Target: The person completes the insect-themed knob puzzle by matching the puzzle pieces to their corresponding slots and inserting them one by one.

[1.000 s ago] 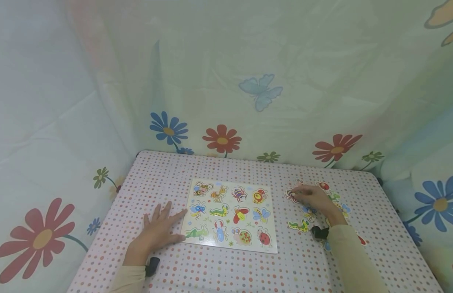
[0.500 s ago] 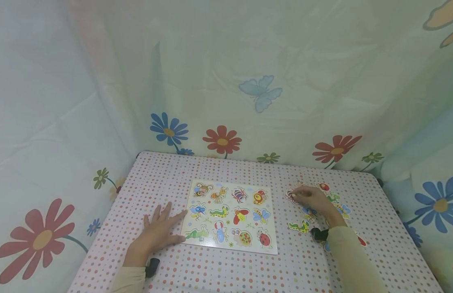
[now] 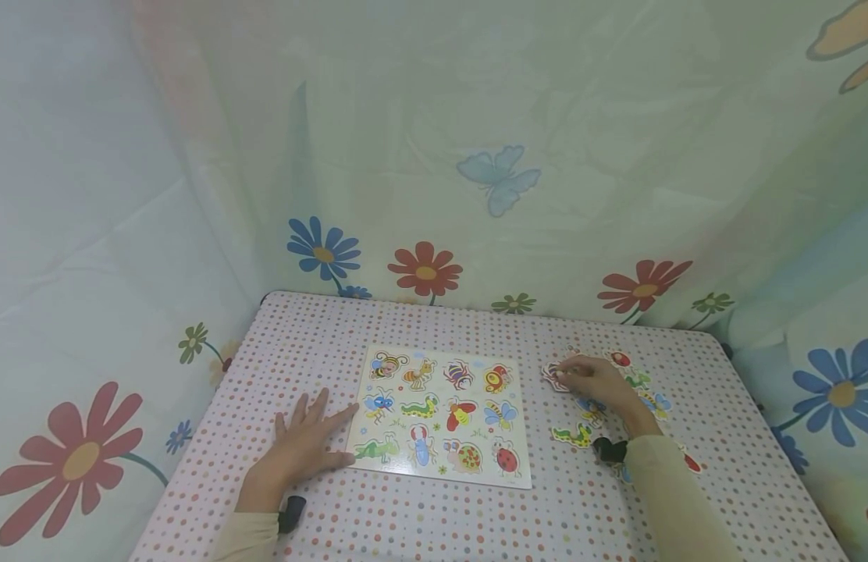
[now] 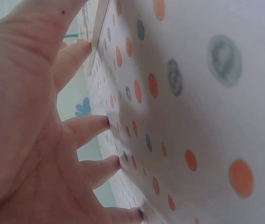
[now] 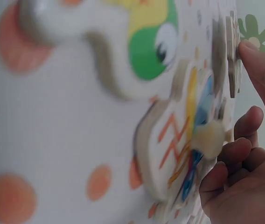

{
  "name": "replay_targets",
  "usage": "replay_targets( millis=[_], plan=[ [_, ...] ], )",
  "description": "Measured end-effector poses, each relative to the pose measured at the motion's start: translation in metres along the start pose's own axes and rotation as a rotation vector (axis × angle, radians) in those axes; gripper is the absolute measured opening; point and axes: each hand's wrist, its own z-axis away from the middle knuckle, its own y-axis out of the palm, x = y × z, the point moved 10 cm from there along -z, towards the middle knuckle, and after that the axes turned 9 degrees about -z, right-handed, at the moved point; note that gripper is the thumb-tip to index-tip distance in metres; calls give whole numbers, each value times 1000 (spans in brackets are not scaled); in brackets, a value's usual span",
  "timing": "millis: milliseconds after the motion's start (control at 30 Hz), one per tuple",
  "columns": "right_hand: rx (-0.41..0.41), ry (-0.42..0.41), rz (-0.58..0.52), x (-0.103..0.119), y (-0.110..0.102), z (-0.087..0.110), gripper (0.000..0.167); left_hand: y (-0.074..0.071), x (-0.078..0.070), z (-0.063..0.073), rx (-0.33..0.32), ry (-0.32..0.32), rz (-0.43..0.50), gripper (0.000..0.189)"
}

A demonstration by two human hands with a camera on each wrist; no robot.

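My right hand (image 3: 602, 386) pinches a purple-striped spider puzzle piece (image 3: 552, 377) to the right of the puzzle board (image 3: 497, 479). In the right wrist view this piece (image 5: 233, 53) stands on edge to the camera, the thumb or a finger against its face. Below the hand lie a green caterpillar piece (image 3: 573, 435) and a blue-and-yellow insect piece (image 5: 160, 149) with a pale round knob (image 5: 208, 139). My left hand (image 3: 300, 441) is spread flat at the board's left side, its fingertips (image 4: 102, 122) on the dotted cloth and its thumb and index finger at the board's edge.
More insect pieces, among them a ladybird (image 3: 620, 358) and a blue-winged bug (image 3: 656, 404), lie around and under the right forearm. Printed insects fill the board in rows. A flowered curtain (image 3: 406, 156) closes off the table's back and sides.
The right hand has shifted the spider piece slightly left, and more of the piece shows beyond the fingers. The left hand has stayed in place.
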Motion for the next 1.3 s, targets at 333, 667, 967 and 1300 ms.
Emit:
replay_targets(
  millis=[333, 667, 967, 1300],
  plan=[
    [-23, -51, 1, 21, 11, 1, 42, 1, 1, 0, 11, 3, 4, 83],
    [11, -191, -70, 45, 32, 2, 27, 0, 0, 0, 9, 9, 6, 82],
    [6, -217, -53, 63, 50, 0, 24, 0, 0, 0, 11, 9, 17, 83],
    [42, -186, -79, 77, 76, -5, 22, -1, -1, 2, 19, -4, 14, 83]
  ],
)
